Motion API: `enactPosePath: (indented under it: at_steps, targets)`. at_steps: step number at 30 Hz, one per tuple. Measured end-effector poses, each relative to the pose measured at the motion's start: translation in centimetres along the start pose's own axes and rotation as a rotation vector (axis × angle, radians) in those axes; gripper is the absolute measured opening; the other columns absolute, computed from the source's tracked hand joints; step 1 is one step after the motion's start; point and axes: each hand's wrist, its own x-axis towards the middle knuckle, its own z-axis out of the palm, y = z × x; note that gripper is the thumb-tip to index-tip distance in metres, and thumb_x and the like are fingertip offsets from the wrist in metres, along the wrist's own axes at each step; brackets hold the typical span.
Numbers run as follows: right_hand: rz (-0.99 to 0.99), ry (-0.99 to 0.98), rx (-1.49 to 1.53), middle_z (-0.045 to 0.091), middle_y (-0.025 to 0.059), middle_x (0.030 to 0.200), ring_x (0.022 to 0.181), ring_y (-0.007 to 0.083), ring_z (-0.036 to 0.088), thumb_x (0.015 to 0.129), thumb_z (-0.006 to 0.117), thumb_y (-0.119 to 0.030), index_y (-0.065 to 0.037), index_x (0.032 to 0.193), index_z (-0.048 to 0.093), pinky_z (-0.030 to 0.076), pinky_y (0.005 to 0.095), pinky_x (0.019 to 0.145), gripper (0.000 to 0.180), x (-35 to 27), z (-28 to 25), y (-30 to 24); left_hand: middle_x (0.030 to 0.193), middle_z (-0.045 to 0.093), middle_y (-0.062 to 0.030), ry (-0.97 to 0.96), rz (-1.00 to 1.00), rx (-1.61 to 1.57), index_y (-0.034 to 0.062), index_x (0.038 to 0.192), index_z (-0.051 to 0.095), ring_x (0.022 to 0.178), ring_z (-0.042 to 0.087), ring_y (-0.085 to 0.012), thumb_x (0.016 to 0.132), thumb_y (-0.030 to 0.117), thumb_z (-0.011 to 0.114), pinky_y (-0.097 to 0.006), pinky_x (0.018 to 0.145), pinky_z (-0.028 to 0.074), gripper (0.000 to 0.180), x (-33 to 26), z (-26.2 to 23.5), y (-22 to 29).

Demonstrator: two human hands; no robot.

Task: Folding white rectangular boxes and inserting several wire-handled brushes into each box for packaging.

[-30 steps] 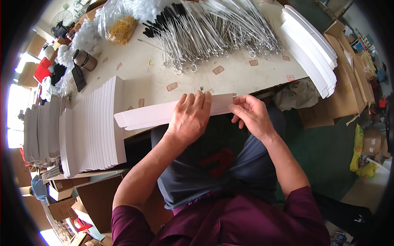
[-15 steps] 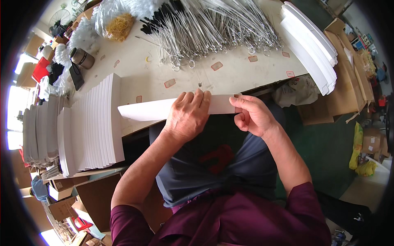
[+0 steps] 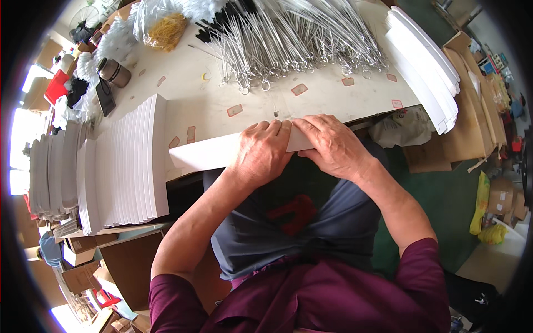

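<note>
A long, narrow white paper box (image 3: 205, 152) lies along the near edge of the table, its left end tapering toward a stack of similar pieces. My left hand (image 3: 261, 150) rests over its middle, fingers on top and bent around it. Around the right end wraps my right hand (image 3: 333, 145), with the thumb below and the fingers above, hiding that end. Both hands nearly touch at the index fingers. To the left stands a fanned row of white folded strips (image 3: 127, 166). More white strips (image 3: 425, 72) are piled at the far right.
Thin metal rods with looped ends (image 3: 300, 44) cover the back of the table. A bag of yellow rubber bands (image 3: 166, 33), a bottle (image 3: 115, 73) and a dark phone (image 3: 105, 98) sit at the left back. An opened cardboard box (image 3: 472, 105) stands at the right.
My right hand has moved left and closed over the end of the paper box, where before only its thumb and index finger touched the tip. My left hand stays on the middle.
</note>
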Motion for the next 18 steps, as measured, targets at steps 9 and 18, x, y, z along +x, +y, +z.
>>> enactPosePath:
  at_steps: [9, 18]
  targets:
    - [-0.061, 0.039, -0.057, 0.063, 0.0158, 0.125, 0.116, 0.0337, 0.060, 0.083, 0.081, -0.018, 0.004, 0.134, 0.055, 0.046, 0.0432, 0.107, 0.062, 0.5, -1.3, 1.0, 0.115, 0.066, -0.0188, -0.016, -0.041, -0.010, -0.0038, 0.130, 0.058, 0.105, 0.066, -0.0376, 0.075, 0.026, 0.085, -0.047, 0.092, 0.053, 0.068, -2.0, -2.4, -2.5]
    - [-0.200, 0.036, -0.129, 0.064, 0.0171, 0.125, 0.112, 0.0307, 0.062, 0.087, 0.077, -0.021, 0.006, 0.137, 0.055, 0.049, 0.0414, 0.101, 0.061, 2.1, 0.8, 0.9, 0.122, 0.064, -0.0194, -0.098, -0.087, -0.029, -0.0040, 0.134, 0.054, 0.110, 0.065, -0.0381, 0.078, 0.028, 0.083, -0.048, 0.095, 0.052, 0.071, -1.7, -1.8, -2.2]
